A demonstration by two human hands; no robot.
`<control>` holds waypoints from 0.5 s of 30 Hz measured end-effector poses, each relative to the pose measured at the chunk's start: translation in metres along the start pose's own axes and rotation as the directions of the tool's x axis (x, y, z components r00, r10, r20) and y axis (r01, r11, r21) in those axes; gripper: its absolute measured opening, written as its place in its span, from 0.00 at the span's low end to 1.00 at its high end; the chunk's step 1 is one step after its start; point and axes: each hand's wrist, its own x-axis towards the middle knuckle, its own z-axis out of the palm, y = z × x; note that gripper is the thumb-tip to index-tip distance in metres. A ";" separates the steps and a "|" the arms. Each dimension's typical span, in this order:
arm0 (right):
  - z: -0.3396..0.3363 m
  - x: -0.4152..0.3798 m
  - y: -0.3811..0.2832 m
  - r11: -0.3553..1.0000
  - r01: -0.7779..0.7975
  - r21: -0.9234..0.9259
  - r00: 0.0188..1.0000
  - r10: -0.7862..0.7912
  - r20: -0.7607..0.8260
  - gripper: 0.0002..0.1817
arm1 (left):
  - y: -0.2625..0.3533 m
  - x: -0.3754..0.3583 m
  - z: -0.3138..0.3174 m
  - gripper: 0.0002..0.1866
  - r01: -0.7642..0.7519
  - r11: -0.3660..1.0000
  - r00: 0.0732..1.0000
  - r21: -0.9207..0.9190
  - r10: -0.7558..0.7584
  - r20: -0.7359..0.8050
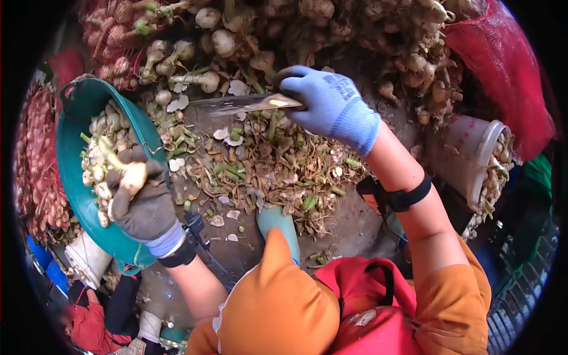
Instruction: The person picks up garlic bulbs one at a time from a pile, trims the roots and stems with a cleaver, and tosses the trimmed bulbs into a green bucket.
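My left hand (pixel 144 207), in a grey-brown work glove, grips a garlic bulb (pixel 134 176) with a piece of green stalk on it. It is over the front side of a green tub (pixel 68 171) that holds many trimmed garlic bulbs. In a blue glove with dark fingertips, my right hand (pixel 322 97) is wrapped round the handle end of a knife (pixel 236 105). The blade points left, smeared by motion, above the trimmings and apart from the bulb.
Cut stalks and dry skins (pixel 266 160) litter the floor before my boot (pixel 277 228). Untrimmed garlic (pixel 296 23) is heaped behind. A tipped white bucket (pixel 467 154) spills bulbs at right, below a red net sack (pixel 497 65). Another person (pixel 97 319) sits at lower left.
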 end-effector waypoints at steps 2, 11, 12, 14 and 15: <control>-0.001 0.007 -0.017 0.999 -0.031 0.009 0.990 0.030 0.136 0.12 | 0.000 -0.002 -0.009 0.17 -0.031 0.991 0.999 0.132 0.032 -0.011; 0.012 0.004 0.007 0.947 -0.274 -0.170 0.893 0.316 0.320 0.12 | -0.034 -0.003 -0.009 0.16 -0.128 0.650 0.991 0.749 0.056 0.121; 0.010 0.000 0.013 0.948 -0.281 -0.149 0.920 0.311 0.240 0.12 | -0.012 0.006 0.010 0.18 0.110 0.913 0.987 0.394 -0.052 -0.154; 0.009 0.002 0.016 0.974 -0.125 -0.190 0.986 0.143 0.083 0.14 | 0.013 0.012 -0.002 0.20 0.374 0.824 0.921 -0.425 -0.277 0.273; 0.015 0.008 0.023 0.953 -0.118 -0.279 0.985 0.148 0.089 0.15 | 0.009 0.010 -0.012 0.22 0.350 0.802 0.936 -0.483 -0.280 0.214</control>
